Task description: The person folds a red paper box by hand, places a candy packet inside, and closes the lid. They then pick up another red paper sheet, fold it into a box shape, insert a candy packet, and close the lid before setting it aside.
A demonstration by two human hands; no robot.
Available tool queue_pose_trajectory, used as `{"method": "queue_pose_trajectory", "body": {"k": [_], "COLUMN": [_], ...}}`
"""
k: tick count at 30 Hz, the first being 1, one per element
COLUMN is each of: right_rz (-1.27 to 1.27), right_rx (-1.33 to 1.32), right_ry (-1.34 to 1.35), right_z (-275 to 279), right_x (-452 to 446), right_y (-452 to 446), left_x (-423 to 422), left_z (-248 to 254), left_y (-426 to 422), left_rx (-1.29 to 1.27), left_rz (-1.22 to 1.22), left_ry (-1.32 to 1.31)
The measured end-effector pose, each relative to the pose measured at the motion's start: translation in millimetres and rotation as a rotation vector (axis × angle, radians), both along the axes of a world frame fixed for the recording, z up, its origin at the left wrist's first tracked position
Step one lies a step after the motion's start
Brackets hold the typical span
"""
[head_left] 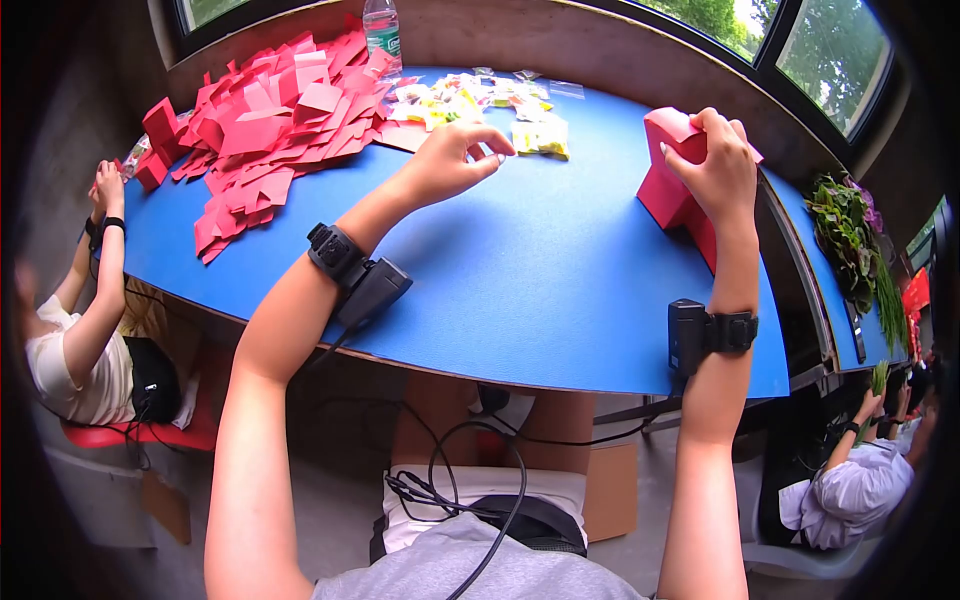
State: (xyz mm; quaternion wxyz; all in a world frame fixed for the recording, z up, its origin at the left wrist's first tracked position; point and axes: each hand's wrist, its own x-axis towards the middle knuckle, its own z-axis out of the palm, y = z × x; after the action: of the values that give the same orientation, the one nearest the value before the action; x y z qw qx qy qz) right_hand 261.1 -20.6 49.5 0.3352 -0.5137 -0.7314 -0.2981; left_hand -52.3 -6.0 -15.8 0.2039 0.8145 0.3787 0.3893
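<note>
My right hand (722, 165) grips the top of a red paper box (664, 192) near the table's right edge, fingers over its upper rim and thumb on the near side. Part of the box is hidden behind the hand and wrist. My left hand (458, 160) hovers over the middle of the blue table (480, 290), fingers curled, with a gap between thumb and forefinger and nothing visible between them. Just beyond it lie small wrapped packets, among them a yellow packet (541, 137). To its left spreads a large pile of red folded paper pieces (275, 130).
A water bottle (382, 40) stands at the back beside the pile. At far left a person (95, 340) handles something small at the table. Another person (850, 490) sits at right, near a table with green plants (845, 240). Black cables (470, 430) hang across my lap.
</note>
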Motion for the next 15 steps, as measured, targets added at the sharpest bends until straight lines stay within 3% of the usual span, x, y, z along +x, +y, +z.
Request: {"method": "queue_pose_trajectory", "body": {"k": [15], "right_rz": [-0.212], "right_rx": [-0.029], "right_ry": [-0.109], "right_z": [-7.5], "right_x": [5.4], "right_y": [0.8], "left_x": [-2.4], "left_z": [-0.5], "left_y": [0.7], "left_rx": [0.053], "left_rz": [-0.053], "left_ry": [0.048]}}
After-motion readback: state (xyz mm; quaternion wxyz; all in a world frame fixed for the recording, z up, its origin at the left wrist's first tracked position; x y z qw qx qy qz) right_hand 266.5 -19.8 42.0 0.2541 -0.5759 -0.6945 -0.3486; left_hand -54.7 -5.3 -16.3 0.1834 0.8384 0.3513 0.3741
